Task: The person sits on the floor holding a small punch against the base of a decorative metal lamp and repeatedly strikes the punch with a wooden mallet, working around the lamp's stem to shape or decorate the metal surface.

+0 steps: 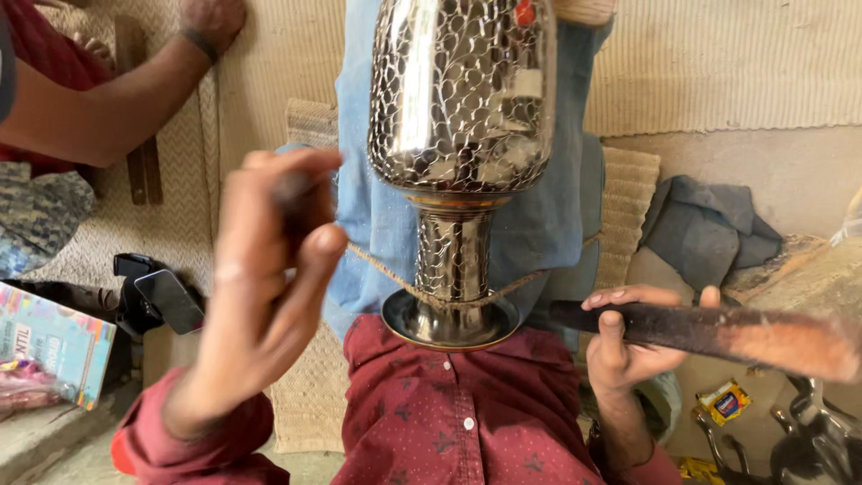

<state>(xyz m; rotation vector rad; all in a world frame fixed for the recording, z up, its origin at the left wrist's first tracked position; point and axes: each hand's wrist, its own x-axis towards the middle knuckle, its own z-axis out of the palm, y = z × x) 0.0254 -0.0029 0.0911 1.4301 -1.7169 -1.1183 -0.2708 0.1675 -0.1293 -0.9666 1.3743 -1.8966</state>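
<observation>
The right hand (628, 346) is wrapped around the near end of a dark, worn hammer (709, 330), thumb on top and fingers curled beneath, so that the tool runs off toward the right edge of the frame. The left hand (260, 287) is raised and blurred, its fingertips pinched on a thin dark tool (292, 193) whose kind cannot be made out. Between the two hands stands a shiny metal vase (458, 171), its bulbous body covered in a hammered crackle pattern, its narrow neck and flared rim pressed against the person's maroon shirt (449, 413). A cord (386, 274) loops around the neck. The vase rests over a blue cloth (557, 224) on woven matting (709, 63). Another person's arm (108, 99) reaches in at upper left.
</observation>
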